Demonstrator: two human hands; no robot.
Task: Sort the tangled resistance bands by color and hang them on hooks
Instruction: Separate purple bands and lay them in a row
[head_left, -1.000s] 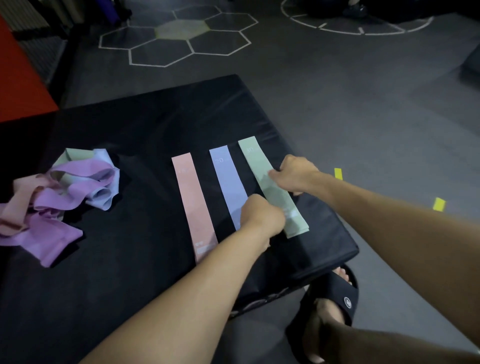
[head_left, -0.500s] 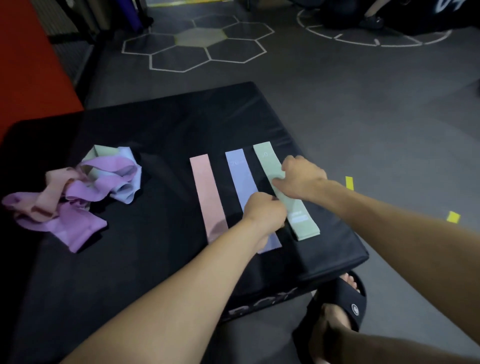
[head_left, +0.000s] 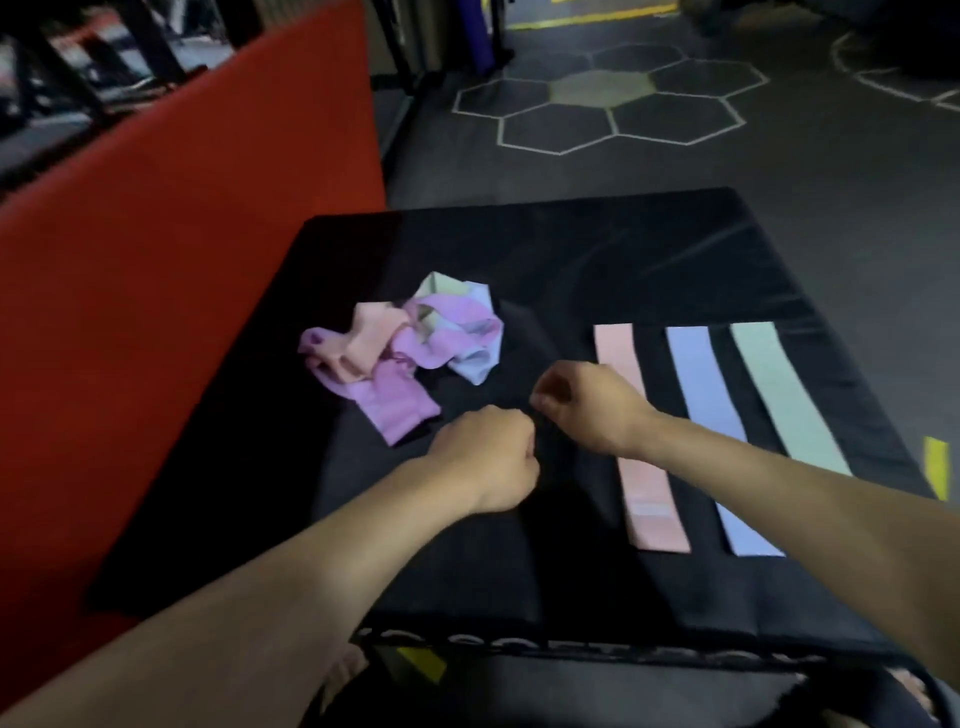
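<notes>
Hovering over the black padded desk (head_left: 597, 249), your two hands sit close together, knuckles nearly meeting, and neither grip has a band in it. Your left hand (head_left: 485, 457) is curled into a fist with nothing inside; your right hand (head_left: 587, 405) is also curled, thumb against the fingertips, holding nothing you can see. Just beyond and to the left of your left fist lies the tangled heap of bands (head_left: 402, 353): purple, peach, pale blue and a bit of pale green knotted together, its nearest purple end close to your knuckles but not touching. To the right of your right grip three bands lie flat and parallel, apart from one another: the pink band (head_left: 641, 478) passing under your right wrist, then the blue band (head_left: 711, 415), then the green band (head_left: 779, 395) farthest out. A red mat (head_left: 156, 291) borders the desk on your left, and hexagon markings (head_left: 597, 98) show on the floor ahead.
</notes>
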